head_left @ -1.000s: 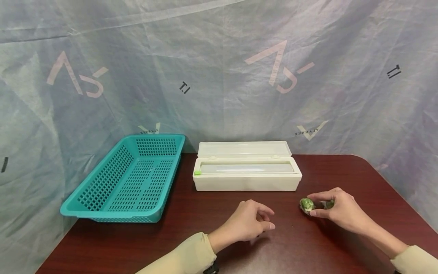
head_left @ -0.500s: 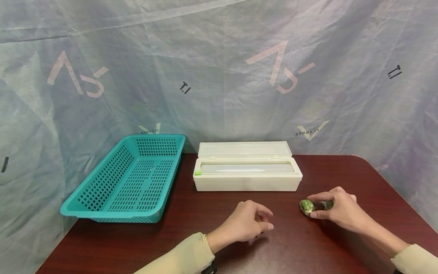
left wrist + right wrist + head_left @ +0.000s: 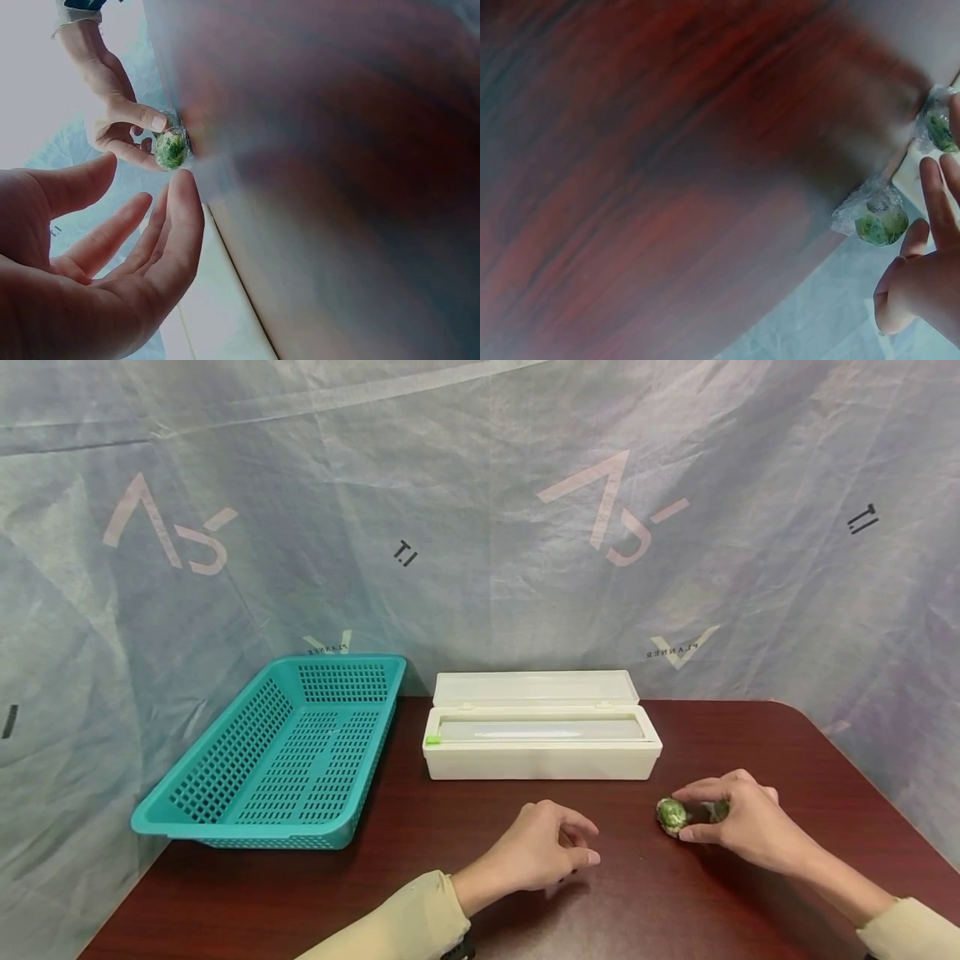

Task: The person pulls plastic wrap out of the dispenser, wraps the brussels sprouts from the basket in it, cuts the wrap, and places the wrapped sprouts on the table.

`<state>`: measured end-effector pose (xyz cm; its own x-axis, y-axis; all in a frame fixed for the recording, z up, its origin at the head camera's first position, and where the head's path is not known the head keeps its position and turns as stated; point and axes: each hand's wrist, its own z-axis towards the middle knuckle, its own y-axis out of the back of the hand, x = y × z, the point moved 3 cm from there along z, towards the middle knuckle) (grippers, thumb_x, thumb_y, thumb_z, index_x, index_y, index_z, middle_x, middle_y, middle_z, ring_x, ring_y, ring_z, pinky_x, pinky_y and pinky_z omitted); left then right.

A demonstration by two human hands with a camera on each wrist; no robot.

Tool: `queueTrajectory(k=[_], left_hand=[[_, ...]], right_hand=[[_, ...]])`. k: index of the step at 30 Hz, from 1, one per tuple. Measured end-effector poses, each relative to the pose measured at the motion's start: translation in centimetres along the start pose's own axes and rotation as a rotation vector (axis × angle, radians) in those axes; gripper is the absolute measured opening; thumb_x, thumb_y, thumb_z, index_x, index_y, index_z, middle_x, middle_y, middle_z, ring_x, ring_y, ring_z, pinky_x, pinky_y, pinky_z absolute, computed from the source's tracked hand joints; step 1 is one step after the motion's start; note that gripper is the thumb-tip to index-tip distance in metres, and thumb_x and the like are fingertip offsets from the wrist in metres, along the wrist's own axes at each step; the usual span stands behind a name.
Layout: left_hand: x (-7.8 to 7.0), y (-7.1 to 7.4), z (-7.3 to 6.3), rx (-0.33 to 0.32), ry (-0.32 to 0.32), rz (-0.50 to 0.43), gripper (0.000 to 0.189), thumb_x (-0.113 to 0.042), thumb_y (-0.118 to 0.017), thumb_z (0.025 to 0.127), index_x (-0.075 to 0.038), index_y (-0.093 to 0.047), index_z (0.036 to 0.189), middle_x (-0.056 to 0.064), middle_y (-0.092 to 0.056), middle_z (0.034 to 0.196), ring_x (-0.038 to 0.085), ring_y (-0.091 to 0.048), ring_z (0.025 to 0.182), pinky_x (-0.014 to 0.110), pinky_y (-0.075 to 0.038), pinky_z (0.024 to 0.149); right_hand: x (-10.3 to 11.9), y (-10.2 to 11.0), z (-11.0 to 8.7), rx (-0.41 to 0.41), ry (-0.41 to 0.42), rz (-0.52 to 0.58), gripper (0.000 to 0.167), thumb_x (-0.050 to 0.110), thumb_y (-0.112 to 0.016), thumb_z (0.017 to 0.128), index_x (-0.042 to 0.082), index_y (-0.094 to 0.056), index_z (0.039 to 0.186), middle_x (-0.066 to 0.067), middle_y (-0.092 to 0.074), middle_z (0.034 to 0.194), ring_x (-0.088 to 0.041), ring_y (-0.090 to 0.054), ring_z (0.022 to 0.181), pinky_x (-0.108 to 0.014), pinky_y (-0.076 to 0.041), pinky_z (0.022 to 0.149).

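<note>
On the right of the table, my right hand pinches a small round green vegetable wrapped in clear film, thumb on the near side and forefinger on the far side. A second film-wrapped green vegetable lies beside the hand's outer fingers; in the head view those fingers partly hide it. My left hand hovers low near the middle of the table, fingers loosely bent with nothing in them. In the left wrist view its fingertips overlap the area just below the wrapped vegetable.
A white cling film dispenser box stands at the back centre with its lid raised, a roll inside and a green slider at its left. A teal slotted basket occupies the left side. Behind the dark red table hangs a grey printed sheet.
The wrapped vegetable has turned slightly in my right fingertips, its pale part shifting. Both hands stay in nearly the same places.
</note>
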<state>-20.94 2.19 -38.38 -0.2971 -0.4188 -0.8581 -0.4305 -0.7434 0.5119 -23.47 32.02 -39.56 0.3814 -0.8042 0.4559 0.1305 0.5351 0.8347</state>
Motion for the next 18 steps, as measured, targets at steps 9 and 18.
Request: queueTrajectory(k=[9,18], left_hand=[[0.2,0.7,-0.4,0.004,-0.010,0.005,0.024,-0.011,-0.082,0.092,-0.003,-0.079,0.115,-0.010,-0.070,0.083,0.002,-0.061,0.060,0.021,-0.051,0.061],[0.3,4.6,-2.5,-0.070,-0.039,0.103,0.025,-0.011,-0.080,0.095,-0.007,-0.078,0.119,-0.011,-0.070,0.090,0.005,-0.065,0.067,0.024,-0.053,0.070]], right_hand=[[0.4,0.0,-0.2,-0.015,-0.010,0.008,0.051,0.032,-0.101,0.067,0.018,-0.083,0.113,0.003,-0.076,0.112,-0.021,-0.050,0.102,-0.049,-0.027,0.083],[3.7,-0.6,-1.4,-0.115,0.065,0.019,0.049,0.026,-0.102,0.065,0.019,-0.083,0.109,0.010,-0.074,0.106,-0.013,-0.050,0.094,-0.043,-0.032,0.082]])
